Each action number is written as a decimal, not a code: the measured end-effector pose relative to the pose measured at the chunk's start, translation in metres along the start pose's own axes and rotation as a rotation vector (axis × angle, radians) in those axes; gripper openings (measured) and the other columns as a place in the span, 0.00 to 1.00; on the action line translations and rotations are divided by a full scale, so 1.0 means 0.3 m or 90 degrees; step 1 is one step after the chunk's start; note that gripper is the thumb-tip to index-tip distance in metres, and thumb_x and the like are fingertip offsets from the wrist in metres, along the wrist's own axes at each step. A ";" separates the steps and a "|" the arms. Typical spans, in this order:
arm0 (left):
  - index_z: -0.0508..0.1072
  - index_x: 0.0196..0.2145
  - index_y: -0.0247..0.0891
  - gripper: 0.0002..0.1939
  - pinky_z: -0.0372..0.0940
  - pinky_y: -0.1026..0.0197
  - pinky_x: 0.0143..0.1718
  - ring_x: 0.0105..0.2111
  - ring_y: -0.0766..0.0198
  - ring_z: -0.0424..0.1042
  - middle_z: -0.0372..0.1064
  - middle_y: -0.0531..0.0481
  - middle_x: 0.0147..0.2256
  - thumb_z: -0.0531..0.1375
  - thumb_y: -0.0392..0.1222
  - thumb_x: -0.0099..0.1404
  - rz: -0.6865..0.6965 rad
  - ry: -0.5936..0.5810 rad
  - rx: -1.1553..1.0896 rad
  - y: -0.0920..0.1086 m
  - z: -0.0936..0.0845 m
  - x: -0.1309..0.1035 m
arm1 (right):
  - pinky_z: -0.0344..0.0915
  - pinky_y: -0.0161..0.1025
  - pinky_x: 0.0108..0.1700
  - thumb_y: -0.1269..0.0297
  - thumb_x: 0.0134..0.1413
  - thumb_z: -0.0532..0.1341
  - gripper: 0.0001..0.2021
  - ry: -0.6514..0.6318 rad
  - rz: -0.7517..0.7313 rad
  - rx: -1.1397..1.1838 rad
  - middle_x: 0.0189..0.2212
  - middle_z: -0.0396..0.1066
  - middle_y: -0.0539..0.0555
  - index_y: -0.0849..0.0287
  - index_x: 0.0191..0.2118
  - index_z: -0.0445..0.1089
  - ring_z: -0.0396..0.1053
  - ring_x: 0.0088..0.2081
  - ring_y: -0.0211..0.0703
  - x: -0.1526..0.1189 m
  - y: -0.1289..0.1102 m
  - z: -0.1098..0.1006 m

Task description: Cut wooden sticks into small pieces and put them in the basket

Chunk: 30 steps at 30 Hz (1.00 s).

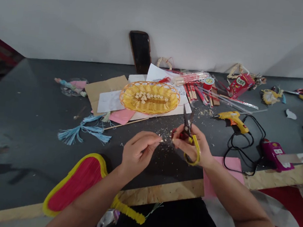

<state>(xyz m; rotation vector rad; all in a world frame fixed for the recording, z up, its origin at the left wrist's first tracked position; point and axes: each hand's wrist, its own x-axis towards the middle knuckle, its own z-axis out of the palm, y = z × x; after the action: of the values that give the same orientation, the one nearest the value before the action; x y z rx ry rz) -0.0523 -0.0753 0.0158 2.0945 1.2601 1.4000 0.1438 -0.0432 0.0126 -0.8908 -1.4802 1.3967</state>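
Note:
Over the dark tabletop, my left hand [139, 151] pinches a tiny pale piece [161, 141] between thumb and fingertips. My right hand [195, 145] holds scissors [186, 126] with yellow and red handles, their dark blades pointing away from me and slightly parted. A short gap separates the two hands. Small pale scraps [163, 152] are scattered beneath and between them. Just beyond sits a yellow woven basket [149, 108] with an orange rim, holding small cream-coloured pieces [143, 97].
A phone [141, 51] leans on the wall. Blue tassels [83, 130] and a red-and-yellow padded shape [79, 183] lie left. To the right are a yellow glue gun [233, 120], black cable, purple device [275, 154] and pink sheet [227, 165]. Red-wrapped sticks [191, 92] lie behind.

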 end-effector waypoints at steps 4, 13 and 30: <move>0.74 0.36 0.37 0.06 0.69 0.64 0.38 0.36 0.67 0.73 0.75 0.48 0.34 0.58 0.31 0.64 -0.040 0.007 0.058 -0.021 -0.003 0.004 | 0.66 0.44 0.46 0.73 0.51 0.58 0.13 0.007 -0.210 -0.499 0.35 0.71 0.55 0.57 0.43 0.66 0.69 0.38 0.45 0.034 0.028 -0.075; 0.75 0.37 0.37 0.06 0.69 0.64 0.38 0.35 0.66 0.73 0.75 0.48 0.33 0.58 0.33 0.64 -0.037 -0.021 0.057 -0.029 0.015 0.000 | 0.66 0.39 0.43 0.79 0.42 0.54 0.22 -0.105 -0.188 -0.642 0.36 0.71 0.57 0.60 0.47 0.65 0.68 0.38 0.46 0.047 0.078 -0.086; 0.75 0.35 0.38 0.06 0.68 0.63 0.39 0.35 0.65 0.73 0.75 0.48 0.33 0.57 0.37 0.65 -0.106 -0.040 0.052 -0.033 0.014 0.005 | 0.67 0.42 0.44 0.62 0.56 0.61 0.14 -0.035 -0.239 -0.540 0.38 0.72 0.58 0.58 0.47 0.65 0.69 0.40 0.46 0.028 0.038 -0.048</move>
<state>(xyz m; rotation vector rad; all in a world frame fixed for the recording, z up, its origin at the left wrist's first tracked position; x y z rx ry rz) -0.0533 -0.0678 0.0081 2.0156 1.4516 1.2220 0.1535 -0.0290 0.0018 -0.9905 -2.1927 0.4926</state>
